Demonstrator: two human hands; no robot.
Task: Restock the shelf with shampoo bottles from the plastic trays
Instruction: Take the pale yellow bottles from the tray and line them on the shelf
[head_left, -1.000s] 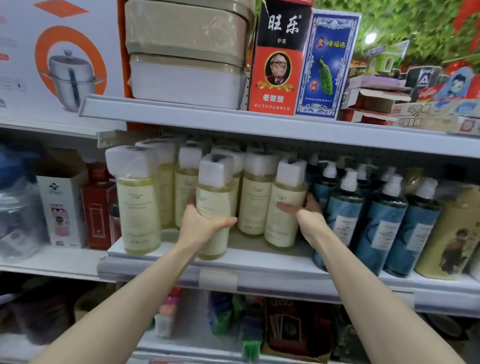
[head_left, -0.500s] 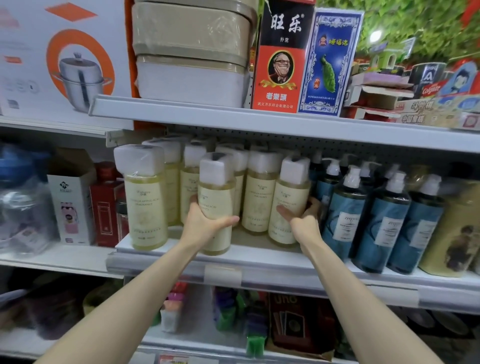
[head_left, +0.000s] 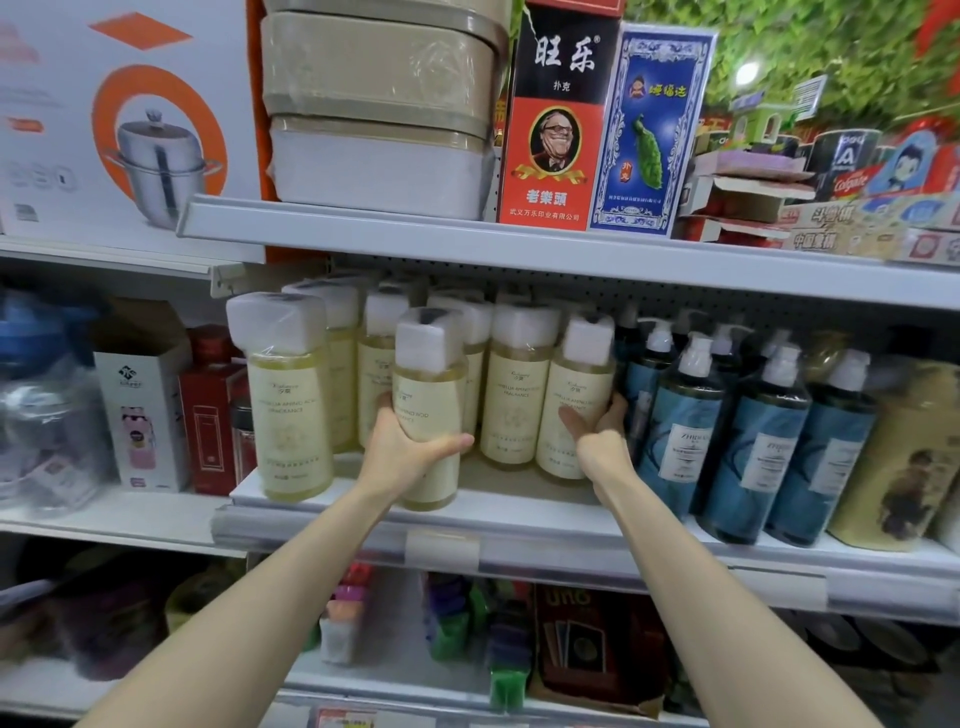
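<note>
Three levels of a shelf (head_left: 561, 525) filled our view, and we faced the middle one. On the upper level (head_left: 519, 249), far left, stood a big white box with a steel pot pictured on it (head_left: 119, 130). Right of it sat a stack of wrapped beige containers (head_left: 379, 104), then a red and black card box (head_left: 553, 130) and a blue card box (head_left: 649, 130), both upright.

On the middle level, dark blue pump bottles (head_left: 748, 441) crowded the right half. The pale yellow shampoo bottles (head_left: 514, 400) stood in rows on the left half, each with a white wrapped cap, and ran back towards the far panel.

One yellow bottle, the front bottle (head_left: 431, 384), was nearer to us than the rows, its base down at the near edge of the shelf. We could not tell whether it rested there or hung just above. Our left hand (head_left: 410, 452) gripped it low down, the thumb across its front and the fingers curled round its left side.

The rightmost yellow bottle (head_left: 579, 384) stood in the front row, just beside the blue ones. Our right hand (head_left: 602, 441) held it near the base, with the thumb on the label and the fingers wrapped behind its right side, between it and the nearest blue bottle.
</note>
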